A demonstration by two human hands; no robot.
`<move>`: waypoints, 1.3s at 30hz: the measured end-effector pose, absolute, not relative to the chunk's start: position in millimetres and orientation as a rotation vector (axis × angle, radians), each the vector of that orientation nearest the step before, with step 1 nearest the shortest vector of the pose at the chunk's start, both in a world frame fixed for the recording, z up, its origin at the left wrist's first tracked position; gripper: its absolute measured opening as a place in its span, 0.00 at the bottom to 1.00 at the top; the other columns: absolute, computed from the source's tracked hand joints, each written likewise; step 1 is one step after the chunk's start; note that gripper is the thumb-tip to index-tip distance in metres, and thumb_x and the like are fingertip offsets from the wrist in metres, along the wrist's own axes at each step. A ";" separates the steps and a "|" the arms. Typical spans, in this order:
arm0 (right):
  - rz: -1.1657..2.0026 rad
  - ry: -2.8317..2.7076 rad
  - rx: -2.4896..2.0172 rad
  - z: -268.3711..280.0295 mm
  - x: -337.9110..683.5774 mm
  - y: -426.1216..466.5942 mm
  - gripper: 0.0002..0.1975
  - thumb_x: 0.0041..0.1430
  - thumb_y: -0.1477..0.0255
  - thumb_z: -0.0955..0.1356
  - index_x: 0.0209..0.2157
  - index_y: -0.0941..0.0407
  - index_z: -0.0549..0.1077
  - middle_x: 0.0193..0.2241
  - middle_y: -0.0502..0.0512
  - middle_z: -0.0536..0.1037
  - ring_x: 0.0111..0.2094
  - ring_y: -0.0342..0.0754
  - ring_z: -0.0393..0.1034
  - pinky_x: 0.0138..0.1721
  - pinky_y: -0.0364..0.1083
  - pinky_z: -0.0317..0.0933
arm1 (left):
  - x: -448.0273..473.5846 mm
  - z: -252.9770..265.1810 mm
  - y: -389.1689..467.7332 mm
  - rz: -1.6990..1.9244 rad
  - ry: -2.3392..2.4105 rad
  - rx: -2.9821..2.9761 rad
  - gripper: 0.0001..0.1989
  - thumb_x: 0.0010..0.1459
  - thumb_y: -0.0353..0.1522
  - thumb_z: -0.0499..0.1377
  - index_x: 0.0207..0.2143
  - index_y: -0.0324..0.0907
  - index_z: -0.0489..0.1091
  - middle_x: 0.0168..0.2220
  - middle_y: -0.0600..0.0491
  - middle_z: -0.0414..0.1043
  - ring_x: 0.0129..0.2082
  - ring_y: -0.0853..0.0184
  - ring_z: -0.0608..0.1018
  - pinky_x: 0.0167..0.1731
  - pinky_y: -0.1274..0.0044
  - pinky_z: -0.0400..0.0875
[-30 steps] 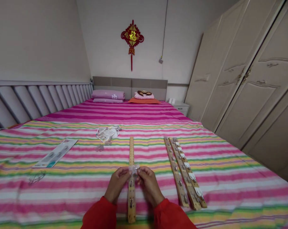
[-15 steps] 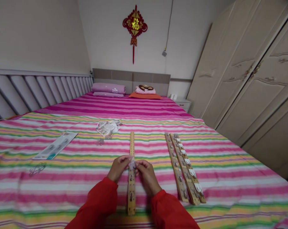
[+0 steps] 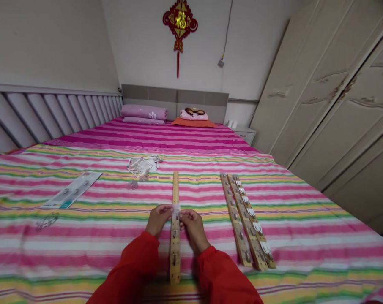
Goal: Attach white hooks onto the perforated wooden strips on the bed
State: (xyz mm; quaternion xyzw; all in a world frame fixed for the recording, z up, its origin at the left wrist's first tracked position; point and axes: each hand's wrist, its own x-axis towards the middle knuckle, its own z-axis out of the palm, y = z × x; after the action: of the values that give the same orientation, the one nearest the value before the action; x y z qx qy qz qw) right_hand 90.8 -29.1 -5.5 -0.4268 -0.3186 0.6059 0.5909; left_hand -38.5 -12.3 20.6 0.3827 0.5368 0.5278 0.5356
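Observation:
A narrow wooden strip (image 3: 175, 270) with a row of small holes and several metal hooks (image 3: 174, 258) lies lengthwise in front of me on the striped bedsheet. Above its middle is a small clear plastic piece (image 3: 176, 208). My left hand (image 3: 158, 219) is closed in a pinch on the piece's left side. On the opposite side, the thumb and fingers of my right hand (image 3: 194, 228) pinch its right edge, close to the strip. Exactly how the piece meets the wood is too small to make out.
To the right lie several more wooden strips (image 3: 244, 230) with metal hooks, one bearing white hooks (image 3: 257, 228). At left are a packaged card (image 3: 72, 190) and a wire loop (image 3: 47, 220). Beyond the strip sits a pile of small clear packets (image 3: 143, 165).
The clear piece has turned flatter over the strip between my fingers. My hands stay in nearly the same place, and the view has tilted slightly downward.

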 end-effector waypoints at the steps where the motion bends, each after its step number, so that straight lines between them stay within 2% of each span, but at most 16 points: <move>1: 1.407 -0.743 -0.998 -6.1 90.4 -28.7 0.10 0.37 0.69 0.75 0.24 0.58 0.74 0.14 0.47 0.72 0.15 0.40 0.62 0.16 0.39 0.55 | -38.0 20.5 -10.9 1.260 1.290 0.915 0.21 0.27 0.40 0.70 0.26 0.38 0.75 0.22 0.53 0.75 0.23 0.70 0.74 0.26 0.78 0.69; 19: 1.347 -0.758 -1.060 -14.8 87.2 -25.7 0.12 0.38 0.67 0.74 0.21 0.58 0.71 0.13 0.44 0.69 0.13 0.38 0.59 0.14 0.38 0.52 | -36.6 8.1 -3.9 1.262 1.364 0.998 0.17 0.31 0.39 0.67 0.24 0.37 0.72 0.20 0.54 0.72 0.20 0.71 0.71 0.21 0.80 0.63; 32: 1.335 -0.764 -1.084 -17.6 85.6 -23.9 0.12 0.38 0.67 0.74 0.20 0.58 0.69 0.12 0.43 0.68 0.12 0.38 0.58 0.12 0.38 0.51 | -37.5 -1.5 -0.2 1.258 1.490 1.064 0.15 0.33 0.38 0.65 0.24 0.39 0.72 0.20 0.54 0.72 0.24 0.67 0.74 0.25 0.78 0.66; 39: 1.385 -0.745 -1.113 -14.8 86.8 -21.4 0.11 0.36 0.71 0.73 0.23 0.57 0.70 0.13 0.43 0.69 0.11 0.38 0.59 0.10 0.37 0.52 | -40.8 1.1 7.7 1.157 1.443 0.978 0.12 0.29 0.34 0.66 0.21 0.40 0.70 0.16 0.58 0.67 0.18 0.72 0.69 0.20 0.79 0.62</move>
State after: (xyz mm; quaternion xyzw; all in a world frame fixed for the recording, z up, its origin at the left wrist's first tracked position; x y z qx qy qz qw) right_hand 86.8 -21.4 -14.8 -0.4743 -0.3174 0.5903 0.5708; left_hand -40.8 7.7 1.1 0.4047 0.5970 0.4787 0.5007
